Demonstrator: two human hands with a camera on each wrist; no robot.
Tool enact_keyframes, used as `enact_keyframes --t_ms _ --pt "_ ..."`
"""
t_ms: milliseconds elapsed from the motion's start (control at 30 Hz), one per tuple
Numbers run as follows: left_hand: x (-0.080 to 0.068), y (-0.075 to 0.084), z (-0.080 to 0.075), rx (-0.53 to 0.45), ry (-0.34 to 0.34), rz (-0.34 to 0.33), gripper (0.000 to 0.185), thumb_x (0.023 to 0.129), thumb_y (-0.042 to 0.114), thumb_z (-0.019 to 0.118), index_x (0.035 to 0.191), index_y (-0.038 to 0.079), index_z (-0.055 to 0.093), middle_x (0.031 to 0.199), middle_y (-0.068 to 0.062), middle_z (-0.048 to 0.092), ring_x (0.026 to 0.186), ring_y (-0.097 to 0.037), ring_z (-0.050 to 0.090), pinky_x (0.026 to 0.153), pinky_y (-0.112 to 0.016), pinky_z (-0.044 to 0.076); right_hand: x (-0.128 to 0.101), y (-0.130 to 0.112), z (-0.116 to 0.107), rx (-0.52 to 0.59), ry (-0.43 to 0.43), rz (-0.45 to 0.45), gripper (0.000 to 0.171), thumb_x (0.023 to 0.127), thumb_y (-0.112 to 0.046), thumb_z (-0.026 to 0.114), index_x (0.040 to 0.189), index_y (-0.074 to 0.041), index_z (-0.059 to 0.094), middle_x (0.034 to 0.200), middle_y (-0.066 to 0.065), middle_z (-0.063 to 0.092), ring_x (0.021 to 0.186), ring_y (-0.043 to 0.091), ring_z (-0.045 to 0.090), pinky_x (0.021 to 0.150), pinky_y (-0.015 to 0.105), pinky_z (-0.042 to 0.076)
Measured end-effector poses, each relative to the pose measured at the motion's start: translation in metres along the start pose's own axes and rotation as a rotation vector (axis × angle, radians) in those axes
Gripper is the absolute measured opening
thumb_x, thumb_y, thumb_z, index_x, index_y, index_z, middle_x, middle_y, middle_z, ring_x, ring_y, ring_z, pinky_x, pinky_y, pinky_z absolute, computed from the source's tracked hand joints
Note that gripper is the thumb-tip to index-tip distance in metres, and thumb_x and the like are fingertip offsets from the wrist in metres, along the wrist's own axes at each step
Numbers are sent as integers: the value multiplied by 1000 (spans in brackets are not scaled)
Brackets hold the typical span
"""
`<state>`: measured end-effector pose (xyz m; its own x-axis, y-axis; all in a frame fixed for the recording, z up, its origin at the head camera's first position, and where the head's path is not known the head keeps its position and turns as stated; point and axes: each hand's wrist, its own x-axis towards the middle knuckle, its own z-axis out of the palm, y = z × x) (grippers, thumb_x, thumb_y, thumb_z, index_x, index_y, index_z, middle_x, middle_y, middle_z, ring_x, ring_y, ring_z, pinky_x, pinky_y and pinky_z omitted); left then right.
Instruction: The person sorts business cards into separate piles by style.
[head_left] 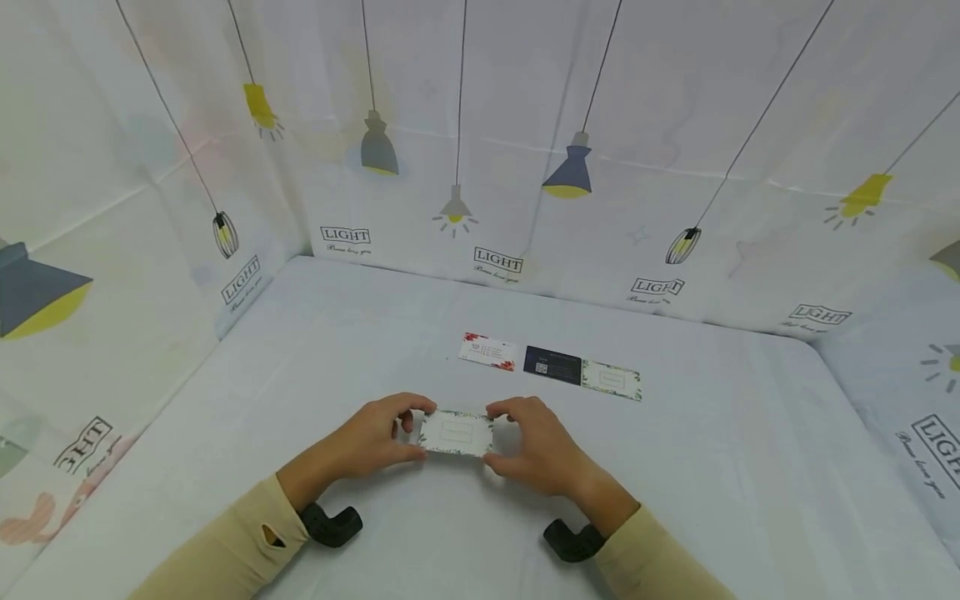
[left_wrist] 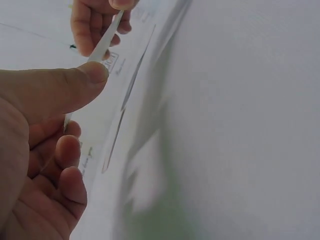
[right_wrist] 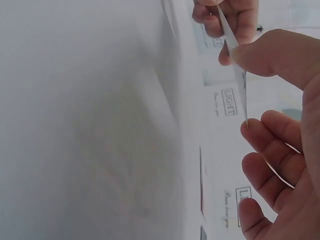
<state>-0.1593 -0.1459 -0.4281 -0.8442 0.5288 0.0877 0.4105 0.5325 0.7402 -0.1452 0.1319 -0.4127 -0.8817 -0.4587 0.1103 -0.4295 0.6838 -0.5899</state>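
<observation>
A small white card with a leafy border and a faint framed rectangle is held just above the desk, the left hand and right hand each pinching one short end.

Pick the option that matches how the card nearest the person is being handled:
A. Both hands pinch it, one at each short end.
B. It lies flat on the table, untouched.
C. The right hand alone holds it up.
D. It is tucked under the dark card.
A: in the head view the left hand and the right hand each pinch one end of the floral-bordered card, apart from the row of three cards behind it.
</observation>
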Motion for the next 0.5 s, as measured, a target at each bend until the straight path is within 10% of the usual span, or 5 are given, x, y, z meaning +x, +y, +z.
enact_keyframes --t_ms 500 --pt "49 22 24 2 -9 37 54 81 18 86 130 14 63 87 -8 57 72 -13 47 58 -24 37 -23 33 -30 -40 117 43 55 79 -19 85 128 -8 61 125 4 59 110 25 54 90 48 47"
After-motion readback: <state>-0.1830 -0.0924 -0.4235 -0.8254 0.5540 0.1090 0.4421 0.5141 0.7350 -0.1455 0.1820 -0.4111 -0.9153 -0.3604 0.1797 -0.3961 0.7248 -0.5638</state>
